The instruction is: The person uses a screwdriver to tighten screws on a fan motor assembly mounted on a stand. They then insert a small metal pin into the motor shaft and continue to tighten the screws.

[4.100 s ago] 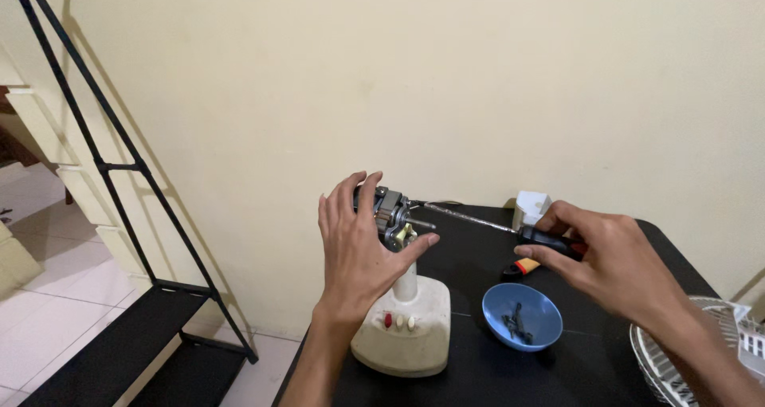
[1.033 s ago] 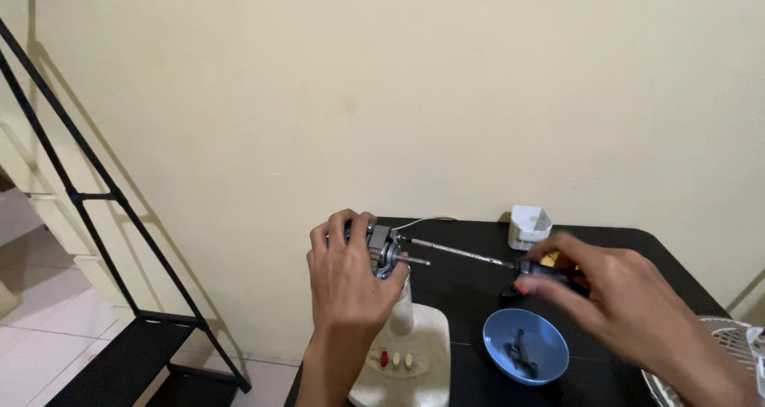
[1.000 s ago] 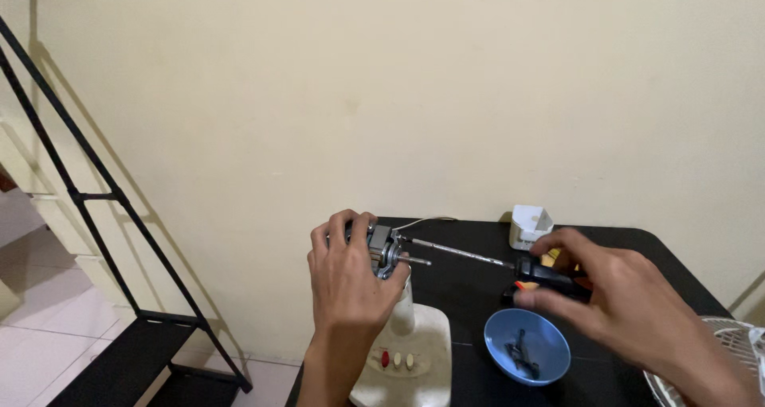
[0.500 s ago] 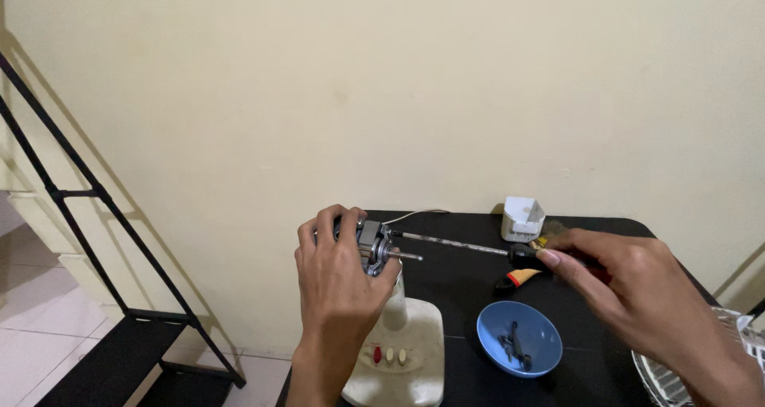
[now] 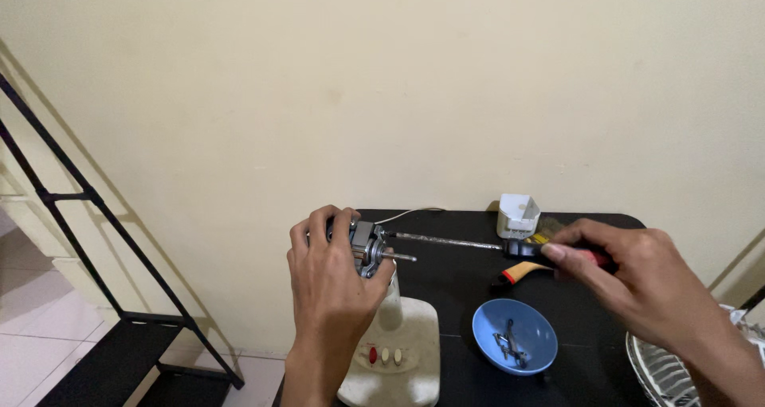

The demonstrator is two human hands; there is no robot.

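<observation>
Two hands, one fan motor, one screwdriver, one blue bowl

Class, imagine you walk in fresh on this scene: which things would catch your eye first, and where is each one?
First, the left hand gripping the bare fan motor atop the white fan stand, at the black table's near-left edge. Next, the right hand holding a long screwdriver with its shaft pointed at the motor. Between the hands, nearer the camera, sits a blue bowl with small metal parts.
</observation>
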